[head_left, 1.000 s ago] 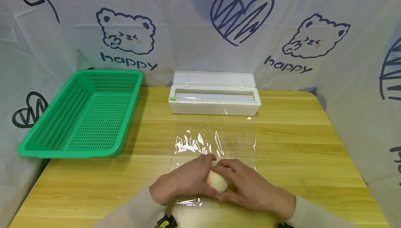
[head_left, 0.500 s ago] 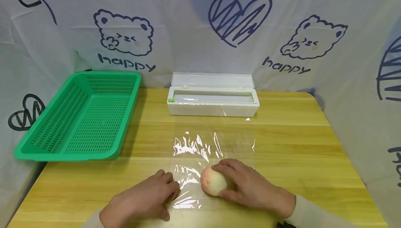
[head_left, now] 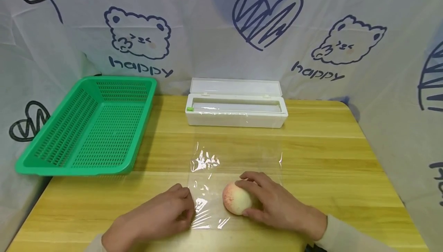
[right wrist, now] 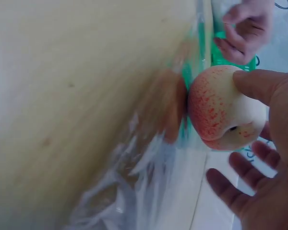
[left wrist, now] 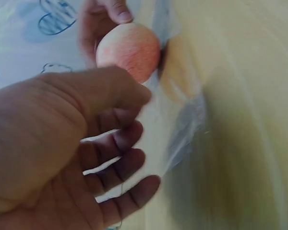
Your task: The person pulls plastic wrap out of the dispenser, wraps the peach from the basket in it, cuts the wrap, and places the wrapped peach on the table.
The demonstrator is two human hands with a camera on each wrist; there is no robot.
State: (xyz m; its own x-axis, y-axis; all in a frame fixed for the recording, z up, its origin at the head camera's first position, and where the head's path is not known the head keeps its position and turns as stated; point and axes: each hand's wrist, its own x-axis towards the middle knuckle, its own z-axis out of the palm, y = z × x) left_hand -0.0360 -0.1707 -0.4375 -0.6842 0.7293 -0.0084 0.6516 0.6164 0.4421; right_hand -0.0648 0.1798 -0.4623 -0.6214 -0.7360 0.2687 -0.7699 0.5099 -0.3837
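Observation:
A pale yellow peach (head_left: 237, 198) with a red-speckled side sits on a sheet of clear plastic wrap (head_left: 238, 159). My right hand (head_left: 273, 202) grips the peach from its right; in the right wrist view the thumb lies on the peach (right wrist: 221, 108) and other fingers spread away from it. At the sheet's near left edge, my left hand (head_left: 166, 211) pinches the wrap between thumb and index finger, and creases fan out from there. The left wrist view shows its other fingers (left wrist: 129, 201) loosely bent, with the peach (left wrist: 134, 50) beyond.
The wrap runs back to a white dispenser box (head_left: 237, 120) with its lid raised and a small green cutter (head_left: 190, 109) at its left end. A green plastic basket (head_left: 107, 136) stands at the left of the wooden table (head_left: 332, 159). Printed cloth (head_left: 207, 32) hangs behind.
My left hand has left the peach, moved left to the wrap's edge and taken hold of it. The right hand stays on the peach. Creases in the wrap have shifted.

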